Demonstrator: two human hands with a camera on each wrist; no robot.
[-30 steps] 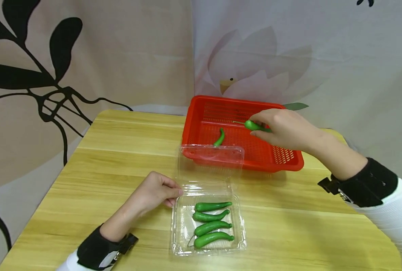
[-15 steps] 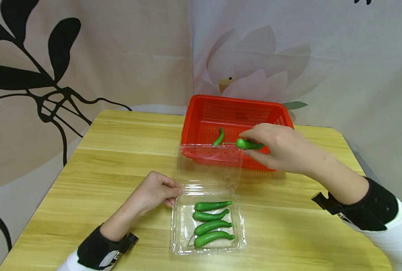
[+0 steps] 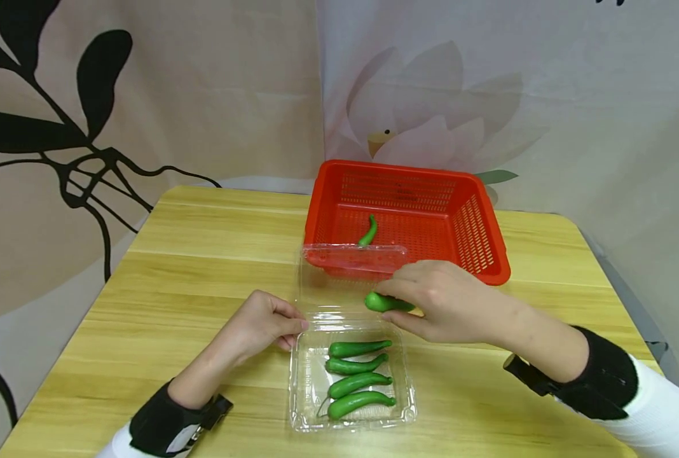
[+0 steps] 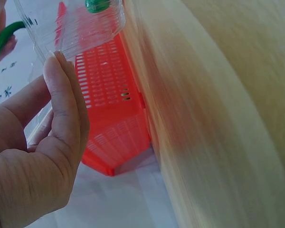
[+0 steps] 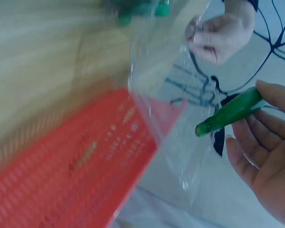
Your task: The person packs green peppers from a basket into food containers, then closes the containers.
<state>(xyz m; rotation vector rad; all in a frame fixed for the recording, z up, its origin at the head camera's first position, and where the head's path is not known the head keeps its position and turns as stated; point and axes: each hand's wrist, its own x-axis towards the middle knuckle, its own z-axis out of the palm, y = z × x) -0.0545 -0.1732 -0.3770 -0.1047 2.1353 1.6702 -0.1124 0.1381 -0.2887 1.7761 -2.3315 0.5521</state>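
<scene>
My right hand pinches a green chili pepper between thumb and fingers, above the hinge side of a clear plastic clamshell box. In the right wrist view the held pepper sticks out from the fingertips. At the box's left hinge corner, my left hand grips the plastic edge between thumb and fingers. The left wrist view shows those fingers on the clear rim. Inside the box's tray several green chili peppers lie side by side, crosswise. Its lid stands raised at the far side.
Behind the lid, a red perforated plastic basket sits at the table's back edge. One green chili pepper lies in it, partly seen through the lid. A wooden table carries everything, and a printed cloth hangs behind.
My right hand has carried the pepper from over the red basket toward me and leftward, to above the box's hinge side. The left hand keeps its grip on the box.
</scene>
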